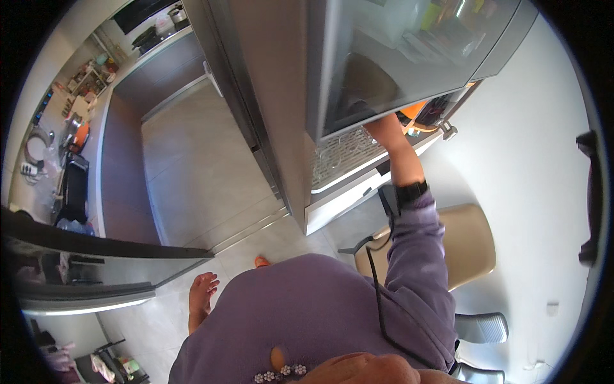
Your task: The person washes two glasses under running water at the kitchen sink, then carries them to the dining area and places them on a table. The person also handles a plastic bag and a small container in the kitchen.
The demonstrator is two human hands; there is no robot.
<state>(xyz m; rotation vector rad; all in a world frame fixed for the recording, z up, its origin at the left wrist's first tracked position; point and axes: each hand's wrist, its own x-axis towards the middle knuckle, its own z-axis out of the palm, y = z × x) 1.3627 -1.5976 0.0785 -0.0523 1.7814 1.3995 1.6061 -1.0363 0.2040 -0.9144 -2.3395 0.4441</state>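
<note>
My right hand (383, 130) reaches into a tall cabinet, under a glass-fronted cabinet door (407, 62). Its fingers are hidden behind the door's lower edge, so what they touch does not show. Beside the hand, on the left, clear glassware (338, 149) stands on a slotted drain tray (324, 170). An orange and black item (413, 111) is just right of the hand, on the cabinet's counter. My left hand (205, 288) hangs low beside my body, with its fingers apart and nothing in it.
A beige chair (467, 240) stands beneath my right arm. A white drawer front (343, 197) lies below the drain tray. On the left, an open doorway leads to a kitchen counter (103, 115) with cookware and other items. A dark-framed glass panel (120, 271) stands at the lower left.
</note>
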